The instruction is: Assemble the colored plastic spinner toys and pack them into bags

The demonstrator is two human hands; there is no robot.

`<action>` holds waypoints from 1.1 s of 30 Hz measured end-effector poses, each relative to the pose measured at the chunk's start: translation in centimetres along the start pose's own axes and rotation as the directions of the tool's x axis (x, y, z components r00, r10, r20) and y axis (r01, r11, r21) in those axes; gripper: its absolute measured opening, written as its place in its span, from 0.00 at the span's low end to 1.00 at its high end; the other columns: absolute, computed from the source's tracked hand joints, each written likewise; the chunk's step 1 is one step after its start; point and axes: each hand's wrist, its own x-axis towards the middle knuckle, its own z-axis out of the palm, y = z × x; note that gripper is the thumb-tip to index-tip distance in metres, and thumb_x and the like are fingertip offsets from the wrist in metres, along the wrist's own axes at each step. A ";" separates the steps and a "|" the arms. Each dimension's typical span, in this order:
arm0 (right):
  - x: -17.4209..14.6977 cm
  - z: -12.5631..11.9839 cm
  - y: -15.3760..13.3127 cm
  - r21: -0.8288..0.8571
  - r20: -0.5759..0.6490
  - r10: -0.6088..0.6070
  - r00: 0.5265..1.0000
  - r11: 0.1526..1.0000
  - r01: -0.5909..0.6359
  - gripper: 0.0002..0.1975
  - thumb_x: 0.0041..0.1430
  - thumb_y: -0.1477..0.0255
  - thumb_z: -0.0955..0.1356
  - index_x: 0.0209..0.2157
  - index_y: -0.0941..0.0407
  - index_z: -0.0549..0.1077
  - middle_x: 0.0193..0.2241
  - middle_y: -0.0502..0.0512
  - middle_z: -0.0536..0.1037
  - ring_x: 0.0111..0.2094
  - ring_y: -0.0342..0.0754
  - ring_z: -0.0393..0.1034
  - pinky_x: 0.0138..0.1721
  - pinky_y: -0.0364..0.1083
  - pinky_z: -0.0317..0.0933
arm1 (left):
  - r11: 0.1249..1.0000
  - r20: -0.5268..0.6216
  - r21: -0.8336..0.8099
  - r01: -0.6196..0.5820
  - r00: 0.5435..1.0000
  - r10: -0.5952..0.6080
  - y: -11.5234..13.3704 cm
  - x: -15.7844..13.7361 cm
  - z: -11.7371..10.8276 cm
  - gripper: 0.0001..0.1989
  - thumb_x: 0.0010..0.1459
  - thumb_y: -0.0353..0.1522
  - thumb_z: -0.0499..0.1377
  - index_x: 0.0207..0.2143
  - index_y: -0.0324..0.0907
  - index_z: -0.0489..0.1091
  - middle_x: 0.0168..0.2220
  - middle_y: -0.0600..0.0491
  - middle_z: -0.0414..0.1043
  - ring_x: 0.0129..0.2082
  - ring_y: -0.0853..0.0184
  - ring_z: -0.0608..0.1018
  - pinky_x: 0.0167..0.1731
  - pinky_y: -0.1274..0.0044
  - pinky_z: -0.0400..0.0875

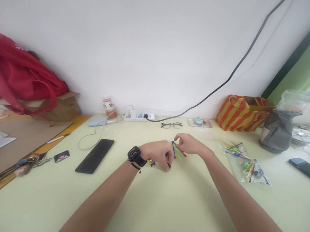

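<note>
My left hand (159, 152), with a black watch on its wrist, reaches in low over the table. Its fingers are pinched together, and a small black piece (169, 166) shows at their tips. My right hand (189, 144) is beside it with curled fingers, closed about thin coloured plastic sticks (178, 153) in blue, green and red. Those sticks lie between the two hands, partly hidden by the fingers. Small red, yellow and green plastic pieces (151, 162) peek out behind the left wrist.
Clear packets of plastic parts (252, 170) lie to the right, near a grey bag (277, 131) and a striped bag (244, 113). Glasses (171, 125) and a power strip (140, 117) are along the wall. At left are a black phone (95, 156), keys (28, 163) and a jar (109, 107).
</note>
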 end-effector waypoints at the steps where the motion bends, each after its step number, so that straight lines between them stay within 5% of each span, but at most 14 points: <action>1: -0.1 0.0 -0.1 -0.005 0.005 -0.006 1.000 1.000 0.006 0.12 0.60 0.74 0.68 0.47 0.56 0.74 0.30 0.53 0.82 0.30 0.47 0.74 0.27 0.41 0.60 | 1.000 -0.008 0.013 0.011 1.000 -0.010 -0.1 -0.1 -0.1 0.06 0.43 0.31 0.73 0.27 0.43 0.82 0.28 0.56 0.77 0.25 0.69 0.75 0.23 0.76 0.64; 6: 0.0 0.2 -0.1 -0.060 -0.039 -0.008 0.999 0.998 0.006 0.06 0.61 0.68 0.69 0.40 0.54 0.74 0.36 0.55 0.81 0.35 0.48 0.75 0.30 0.42 0.61 | 1.000 -0.133 0.010 -0.020 0.991 0.021 -0.3 -0.7 -1.3 0.11 0.46 0.37 0.73 0.34 0.44 0.82 0.31 0.55 0.75 0.31 0.66 0.75 0.31 0.76 0.67; 11: 0.2 1.3 0.0 -0.093 -0.039 0.001 0.999 0.996 -0.004 0.14 0.59 0.62 0.72 0.42 0.55 0.73 0.44 0.59 0.77 0.37 0.49 0.75 0.32 0.43 0.62 | 0.996 -0.280 0.086 0.027 0.960 -0.001 -0.7 -1.4 -1.9 0.19 0.47 0.44 0.72 0.39 0.46 0.80 0.41 0.51 0.77 0.44 0.59 0.77 0.44 0.73 0.70; 18: 0.0 2.1 -0.8 -0.103 -0.006 -0.029 1.000 0.994 0.028 0.13 0.57 0.70 0.73 0.43 0.54 0.72 0.44 0.59 0.75 0.40 0.50 0.74 0.36 0.43 0.62 | 0.990 -0.252 0.107 0.088 0.966 -0.058 -0.7 -1.2 -0.9 0.23 0.40 0.45 0.75 0.40 0.48 0.80 0.42 0.50 0.77 0.45 0.53 0.78 0.44 0.70 0.71; 23: 0.0 2.1 -1.0 -0.076 0.046 -0.005 0.999 0.997 0.009 0.11 0.54 0.77 0.71 0.40 0.54 0.73 0.42 0.57 0.77 0.35 0.48 0.75 0.29 0.42 0.60 | 0.989 -0.253 0.111 0.100 0.965 -0.069 -1.2 -1.0 -0.7 0.20 0.41 0.44 0.75 0.37 0.47 0.82 0.39 0.49 0.79 0.44 0.53 0.79 0.43 0.69 0.71; 33: -0.5 2.1 -2.0 0.028 0.165 0.055 0.985 0.998 -0.061 0.10 0.56 0.71 0.72 0.38 0.55 0.69 0.39 0.57 0.80 0.29 0.46 0.76 0.24 0.41 0.60 | 0.995 -0.256 0.059 0.083 0.965 -0.065 -1.7 -1.8 -1.9 0.18 0.51 0.45 0.70 0.42 0.47 0.81 0.43 0.50 0.80 0.46 0.56 0.79 0.45 0.72 0.71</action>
